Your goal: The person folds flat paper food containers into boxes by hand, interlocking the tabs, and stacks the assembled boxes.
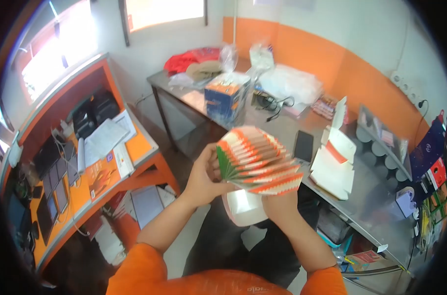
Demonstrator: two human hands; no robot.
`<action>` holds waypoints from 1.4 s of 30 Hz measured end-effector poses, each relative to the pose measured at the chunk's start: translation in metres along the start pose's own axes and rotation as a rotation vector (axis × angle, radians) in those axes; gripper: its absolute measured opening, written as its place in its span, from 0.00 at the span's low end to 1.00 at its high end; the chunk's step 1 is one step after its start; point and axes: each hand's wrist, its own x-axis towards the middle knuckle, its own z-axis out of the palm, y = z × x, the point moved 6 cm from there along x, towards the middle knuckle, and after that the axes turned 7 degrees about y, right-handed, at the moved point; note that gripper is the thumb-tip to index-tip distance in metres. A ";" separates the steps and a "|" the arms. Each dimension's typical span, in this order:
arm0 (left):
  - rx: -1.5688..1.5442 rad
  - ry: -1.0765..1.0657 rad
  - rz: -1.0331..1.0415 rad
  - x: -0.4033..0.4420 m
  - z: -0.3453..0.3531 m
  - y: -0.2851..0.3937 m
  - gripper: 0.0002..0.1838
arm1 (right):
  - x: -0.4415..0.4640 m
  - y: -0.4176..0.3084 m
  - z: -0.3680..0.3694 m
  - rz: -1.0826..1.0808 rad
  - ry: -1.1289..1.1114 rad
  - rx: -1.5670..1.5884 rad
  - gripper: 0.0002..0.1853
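Observation:
Over my lap my left hand (202, 176) is closed round the green end of a fanned stack of orange and white cards (258, 160), its thumb along the lower edge. The cards spread toward the right. Just below them is a small white box (244, 205), whose pale, shiny inside faces up. My right hand (282, 205) is at the box's right side, beneath the overhanging cards. Its fingers are mostly hidden, but it seems to grip the box.
A metal table (375, 216) on the right bears a black phone (304, 146), an opened white carton (334, 177), a blue and orange box (226, 101) and a plastic-wrapped bundle (289, 83). On the left, an orange desk (144, 143) holds papers (103, 140) and several phones.

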 end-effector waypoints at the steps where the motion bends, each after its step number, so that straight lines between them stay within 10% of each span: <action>1: 0.034 -0.010 -0.052 -0.018 -0.006 -0.009 0.48 | -0.021 -0.004 0.008 0.069 -0.063 0.058 0.06; 10: 0.036 0.080 -0.316 -0.152 -0.040 -0.112 0.25 | -0.187 -0.010 0.079 0.558 -0.926 0.283 0.22; 13: 0.047 -0.017 -0.256 -0.164 -0.035 -0.120 0.22 | -0.149 -0.017 0.038 0.527 -0.817 0.614 0.25; 16: -0.090 -0.096 -0.355 -0.166 -0.025 -0.122 0.20 | -0.101 -0.028 -0.006 0.641 -0.665 0.710 0.48; 19: -0.029 -0.209 -0.326 -0.154 -0.016 -0.110 0.20 | -0.069 -0.044 -0.033 0.315 -0.587 0.537 0.70; 22: -0.072 -0.278 -0.198 -0.147 -0.006 -0.116 0.20 | -0.067 -0.054 -0.023 0.248 -0.522 0.572 0.68; 27: -0.033 -0.375 -0.326 -0.148 -0.014 -0.119 0.26 | -0.056 -0.046 0.004 -0.041 -0.409 0.644 0.30; 31: 0.099 -0.358 -0.290 -0.147 -0.015 -0.118 0.30 | -0.063 -0.041 0.016 -0.006 -0.383 0.665 0.22; 34: 0.301 -0.271 -0.025 -0.127 -0.006 -0.087 0.29 | -0.066 -0.040 0.023 -0.013 -0.352 0.644 0.21; 41: 0.429 -0.265 -0.158 -0.112 -0.007 -0.085 0.25 | -0.099 -0.021 -0.020 -0.026 -0.002 0.487 0.47; 42: 0.425 -0.257 -0.168 -0.112 -0.009 -0.083 0.26 | -0.110 -0.025 -0.037 0.013 0.002 0.530 0.33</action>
